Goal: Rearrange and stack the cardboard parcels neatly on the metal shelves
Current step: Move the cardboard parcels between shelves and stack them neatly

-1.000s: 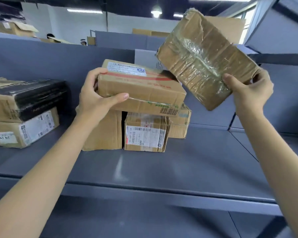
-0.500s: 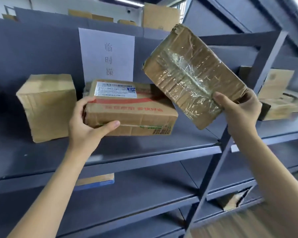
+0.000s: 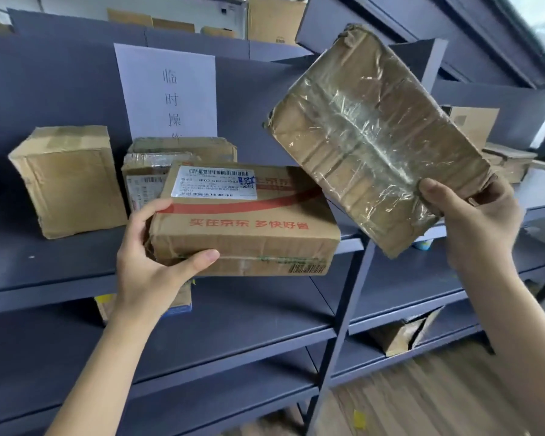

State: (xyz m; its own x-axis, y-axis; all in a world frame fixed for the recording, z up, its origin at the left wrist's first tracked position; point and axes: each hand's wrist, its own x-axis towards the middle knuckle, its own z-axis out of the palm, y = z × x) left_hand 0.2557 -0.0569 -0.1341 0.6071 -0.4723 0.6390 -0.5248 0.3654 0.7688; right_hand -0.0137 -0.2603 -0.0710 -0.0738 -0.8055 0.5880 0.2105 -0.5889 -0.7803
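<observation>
My left hand (image 3: 150, 259) grips the left end of a red-printed cardboard parcel (image 3: 249, 228) with a white label, held level in front of the grey metal shelf (image 3: 51, 272). My right hand (image 3: 472, 221) pinches the lower corner of a flat, tape-wrapped parcel (image 3: 372, 133), tilted up in the air to the right. On the shelf behind stand an upright plain box (image 3: 70, 180) at the left and two smaller parcels (image 3: 151, 171) partly hidden by the red-printed one.
A white paper sign (image 3: 170, 89) hangs on the shelf's back panel. More boxes (image 3: 497, 152) sit on the right bay's shelf, a torn parcel (image 3: 403, 335) lies on a lower right shelf, and a blue-edged parcel (image 3: 180, 300) sits under my left hand. A grey upright post (image 3: 343, 325) divides the bays.
The view turned from one shelf unit to another. Both hands kept their parcels; the red-printed parcel now sits nearer the camera, in front of two parcels on this shelf.
</observation>
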